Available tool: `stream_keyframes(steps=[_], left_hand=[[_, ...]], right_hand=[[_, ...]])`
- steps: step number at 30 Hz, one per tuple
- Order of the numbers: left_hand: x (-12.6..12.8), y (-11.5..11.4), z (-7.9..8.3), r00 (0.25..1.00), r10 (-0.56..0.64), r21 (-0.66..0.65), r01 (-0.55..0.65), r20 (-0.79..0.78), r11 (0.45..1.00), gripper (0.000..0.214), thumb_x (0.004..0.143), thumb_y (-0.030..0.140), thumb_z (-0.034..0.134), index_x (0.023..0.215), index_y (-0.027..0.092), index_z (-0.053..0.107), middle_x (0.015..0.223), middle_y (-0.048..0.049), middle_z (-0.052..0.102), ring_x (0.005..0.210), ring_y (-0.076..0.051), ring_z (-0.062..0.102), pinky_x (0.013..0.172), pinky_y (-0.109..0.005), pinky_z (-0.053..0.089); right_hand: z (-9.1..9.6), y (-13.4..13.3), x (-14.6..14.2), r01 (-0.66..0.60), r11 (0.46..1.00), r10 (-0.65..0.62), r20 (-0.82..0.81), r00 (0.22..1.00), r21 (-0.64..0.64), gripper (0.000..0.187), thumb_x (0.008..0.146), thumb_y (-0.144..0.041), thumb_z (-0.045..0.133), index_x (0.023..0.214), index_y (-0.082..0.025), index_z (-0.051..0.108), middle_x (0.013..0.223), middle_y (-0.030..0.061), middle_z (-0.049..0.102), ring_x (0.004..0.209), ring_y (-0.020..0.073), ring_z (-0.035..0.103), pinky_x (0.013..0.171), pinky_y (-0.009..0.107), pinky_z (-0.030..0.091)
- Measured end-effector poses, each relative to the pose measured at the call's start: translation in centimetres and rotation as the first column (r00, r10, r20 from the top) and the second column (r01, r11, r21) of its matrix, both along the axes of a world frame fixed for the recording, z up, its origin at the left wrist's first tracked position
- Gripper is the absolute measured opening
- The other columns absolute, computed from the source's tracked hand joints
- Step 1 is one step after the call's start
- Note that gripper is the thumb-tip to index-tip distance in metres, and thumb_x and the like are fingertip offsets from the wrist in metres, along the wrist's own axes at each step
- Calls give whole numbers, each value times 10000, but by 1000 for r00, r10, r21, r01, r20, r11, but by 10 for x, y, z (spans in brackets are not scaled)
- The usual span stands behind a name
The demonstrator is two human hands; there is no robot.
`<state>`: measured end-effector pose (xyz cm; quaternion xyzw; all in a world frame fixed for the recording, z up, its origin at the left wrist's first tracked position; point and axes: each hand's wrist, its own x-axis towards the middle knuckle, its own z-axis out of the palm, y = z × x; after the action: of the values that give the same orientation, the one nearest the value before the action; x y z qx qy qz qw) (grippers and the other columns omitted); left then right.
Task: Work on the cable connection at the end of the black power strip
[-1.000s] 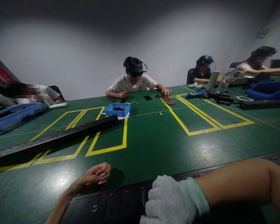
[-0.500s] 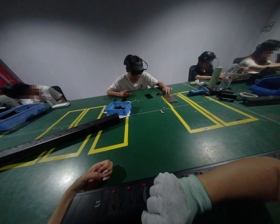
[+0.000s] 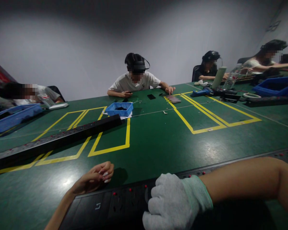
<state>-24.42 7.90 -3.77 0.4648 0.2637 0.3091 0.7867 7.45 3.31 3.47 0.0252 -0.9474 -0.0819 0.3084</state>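
Note:
A long black power strip (image 3: 117, 204) with red switches lies across the near edge of the green table (image 3: 158, 143). My right hand (image 3: 172, 204), in a white knit glove, rests closed on top of the strip; what its fingers hold is hidden. My bare left hand (image 3: 96, 179) lies curled on the table just behind the strip's left part, fingertips tucked in, with nothing visible in it.
A second long black strip (image 3: 55, 140) lies diagonally at left over yellow floor-tape rectangles (image 3: 110, 148). A small blue tray (image 3: 119, 109) stands mid-table. Several people sit along the far edge. Blue bins (image 3: 13, 116) and tools (image 3: 201, 92) sit at the sides.
The view shifted slightly. My gloved right hand slid a little to the left along the strip. My left hand stays curled in the same place.

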Motion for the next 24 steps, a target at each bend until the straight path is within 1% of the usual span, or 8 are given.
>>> stream_keyframes(steps=[5, 11, 14, 17, 19, 20, 22, 24], left_hand=[[0, 0, -1, 1000, 3, 5, -3, 4, 1000, 247, 676, 195, 621, 683, 185, 374, 700, 16, 360, 622, -99, 356, 591, -246, 331], [-2, 2, -3, 1000, 6, 26, -5, -9, 1000, 255, 670, 217, 623, 686, 185, 370, 690, 21, 350, 628, -99, 359, 609, -245, 338], [1, 2, -6, 999, 18, 56, -16, -40, 998, 253, 684, 253, 606, 697, 189, 362, 689, 26, 341, 621, -95, 345, 618, -243, 335], [5, 0, -4, 995, 32, 115, -21, -95, 993, 278, 687, 318, 599, 693, 196, 350, 673, 35, 329, 603, -93, 331, 611, -241, 330], [6, -3, 5, 986, 37, 166, -9, -165, 986, 263, 694, 365, 592, 719, 196, 393, 686, 31, 358, 604, -96, 343, 601, -237, 324], [7, -5, 12, 976, 37, 193, 5, -214, 981, 249, 698, 375, 593, 743, 192, 430, 702, 24, 386, 613, -99, 358, 597, -234, 320], [8, -9, 30, 941, 41, 245, 45, -335, 969, 218, 717, 357, 600, 804, 180, 508, 746, 6, 450, 647, -111, 397, 594, -229, 314], [14, -13, 50, 879, 57, 285, 92, -474, 954, 149, 777, 305, 574, 843, 173, 558, 770, -4, 488, 690, -125, 431, 612, -229, 318]], right_hand=[[-1, -1, 1, 5, 1000, -5, 26, 1000, 14, 291, 869, -401, 478, 701, -186, 578, 533, -37, 488, 401, 121, 371, 372, 282, 167], [-2, 0, 1, -1, 1000, 0, 45, 999, 16, 400, 899, -512, 407, 727, -191, 571, 523, -48, 477, 391, 119, 374, 367, 292, 151], [-2, 0, 1, 6, 1000, -6, 36, 999, 5, 336, 892, -452, 438, 691, -206, 546, 507, -52, 473, 399, 119, 390, 375, 298, 134], [-5, 0, 1, 21, 1000, -20, 42, 999, -11, 288, 836, -442, 491, 659, -219, 532, 492, -51, 470, 410, 126, 409, 378, 306, 113], [-7, 1, 2, 20, 1000, -19, 62, 998, -11, 293, 808, -481, 504, 667, -226, 538, 493, -53, 472, 417, 127, 424, 375, 303, 100], [-8, 1, 2, 19, 1000, -18, 81, 997, -7, 294, 802, -494, 506, 681, -230, 545, 502, -54, 481, 427, 126, 437, 376, 299, 99], [-10, 1, 3, 32, 999, -32, 98, 995, 1, 298, 807, -510, 498, 707, -236, 558, 523, -55, 501, 450, 124, 463, 381, 295, 98], [-12, 1, 2, 44, 999, -45, 83, 996, 8, 323, 816, -531, 483, 700, -240, 561, 515, -59, 500, 445, 122, 462, 386, 293, 87]])
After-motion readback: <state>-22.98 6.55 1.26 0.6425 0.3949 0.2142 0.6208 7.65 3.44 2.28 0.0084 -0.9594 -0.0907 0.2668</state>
